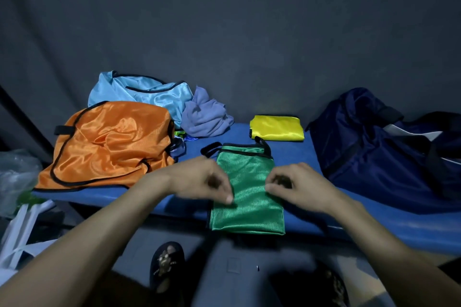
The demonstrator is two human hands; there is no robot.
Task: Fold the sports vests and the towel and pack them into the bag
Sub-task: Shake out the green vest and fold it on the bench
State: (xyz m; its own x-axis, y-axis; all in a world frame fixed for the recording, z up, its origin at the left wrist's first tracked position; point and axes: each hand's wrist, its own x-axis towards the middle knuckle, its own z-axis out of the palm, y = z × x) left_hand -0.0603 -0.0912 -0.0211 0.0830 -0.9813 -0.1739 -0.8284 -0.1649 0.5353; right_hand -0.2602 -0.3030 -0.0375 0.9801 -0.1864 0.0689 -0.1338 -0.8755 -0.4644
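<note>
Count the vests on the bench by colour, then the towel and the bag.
Orange vest: 1
Light blue vest: 1
Yellow vest: 1
Green vest: 1
Towel: 1
Bag: 1
Total: 6

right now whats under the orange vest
The orange vest lies on the blue table; a green-blue scrap peeks out at its right edge. Anything else beneath is covered.

One wide camera on my head looks forward and down, close over the blue bench (294, 154), my forearms reaching in from below.
</note>
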